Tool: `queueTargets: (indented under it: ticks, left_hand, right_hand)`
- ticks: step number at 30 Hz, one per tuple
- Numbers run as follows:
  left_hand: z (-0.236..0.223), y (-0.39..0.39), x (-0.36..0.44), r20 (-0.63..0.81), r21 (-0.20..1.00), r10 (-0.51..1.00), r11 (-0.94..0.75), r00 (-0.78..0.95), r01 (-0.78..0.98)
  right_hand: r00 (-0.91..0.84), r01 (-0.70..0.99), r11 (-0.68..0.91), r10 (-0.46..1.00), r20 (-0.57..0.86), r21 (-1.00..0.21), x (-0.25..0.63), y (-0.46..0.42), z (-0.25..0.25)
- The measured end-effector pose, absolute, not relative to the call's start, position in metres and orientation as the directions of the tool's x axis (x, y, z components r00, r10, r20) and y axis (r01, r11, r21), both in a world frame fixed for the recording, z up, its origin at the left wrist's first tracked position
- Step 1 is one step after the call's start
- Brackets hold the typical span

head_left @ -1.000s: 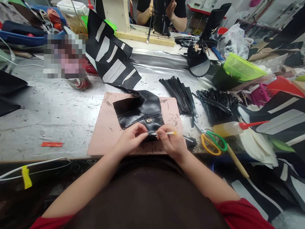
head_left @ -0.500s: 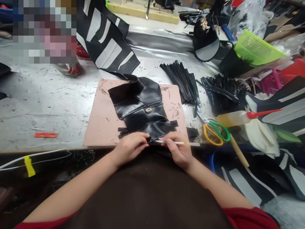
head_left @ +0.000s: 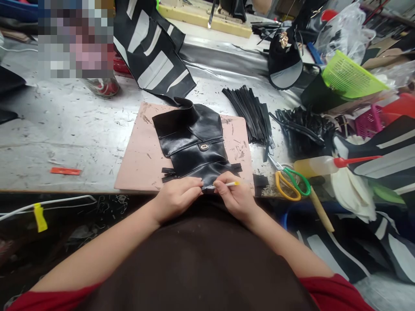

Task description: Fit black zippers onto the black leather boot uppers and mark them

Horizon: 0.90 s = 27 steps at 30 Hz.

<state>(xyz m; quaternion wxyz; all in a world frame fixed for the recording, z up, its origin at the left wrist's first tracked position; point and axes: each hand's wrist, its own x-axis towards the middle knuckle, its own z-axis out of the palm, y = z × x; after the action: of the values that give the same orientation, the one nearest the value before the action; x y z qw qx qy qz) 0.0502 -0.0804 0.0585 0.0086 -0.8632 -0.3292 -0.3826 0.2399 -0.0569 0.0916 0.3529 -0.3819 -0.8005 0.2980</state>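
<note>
A glossy black leather bag piece [head_left: 207, 154] with a small gold metal fitting [head_left: 204, 147] lies on a pink board [head_left: 132, 160]. Zipper ends stick out at both its sides. My left hand [head_left: 180, 195] is closed on the piece's near edge, fingertips pressed together on the leather. Between the thumb and fingers of my right hand [head_left: 238, 196] is a thin white pen refill [head_left: 231, 184] with a yellow band. Its front end points left along the near edge, where pale marks show. My right fingertips also touch the leather there.
Right of the board are scissors [head_left: 292, 183] with green and yellow handles, a bottle of yellow liquid [head_left: 316, 166] and a bundle of black strips [head_left: 248, 112]. An orange strip [head_left: 65, 171] lies left. Black panels with white patches [head_left: 155, 71] lie behind, near a co-worker.
My right hand has moved slightly left and up, and the pen refill is tilted more, with less of it showing. My left hand keeps its hold. The whole view has shifted a little.
</note>
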Motion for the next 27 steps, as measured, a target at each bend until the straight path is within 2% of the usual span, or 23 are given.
queueTargets:
  ticks: [13,15,18,20,23,27]
  left_hand:
    - [0.056,-0.082,0.05,0.65,0.283,0.594,-0.767,0.473,0.575]
    - [0.056,-0.081,0.051,0.643,0.322,0.617,-0.756,0.454,0.57]
    - [0.055,-0.078,0.055,0.613,0.441,0.689,-0.705,0.387,0.555]
    - [0.056,-0.073,0.059,0.552,0.547,0.77,-0.624,0.32,0.558]
    - [0.062,-0.065,0.065,0.382,0.706,0.9,-0.43,0.209,0.563]
    - [0.075,-0.054,0.068,0.136,0.82,0.984,-0.175,0.111,0.545]
  right_hand:
    - [-0.456,0.385,0.532,0.82,0.346,-0.754,0.241,-0.057,0.091]
    - [-0.389,0.353,0.495,0.85,0.357,-0.794,0.243,-0.058,0.09]
    - [-0.254,0.278,0.459,0.882,0.397,-0.843,0.247,-0.06,0.087]
    - [-0.224,0.251,0.486,0.87,0.439,-0.837,0.248,-0.059,0.085]
    - [-0.262,0.249,0.578,0.813,0.52,-0.777,0.248,-0.056,0.082]
    - [-0.308,0.261,0.661,0.748,0.588,-0.704,0.246,-0.049,0.079]
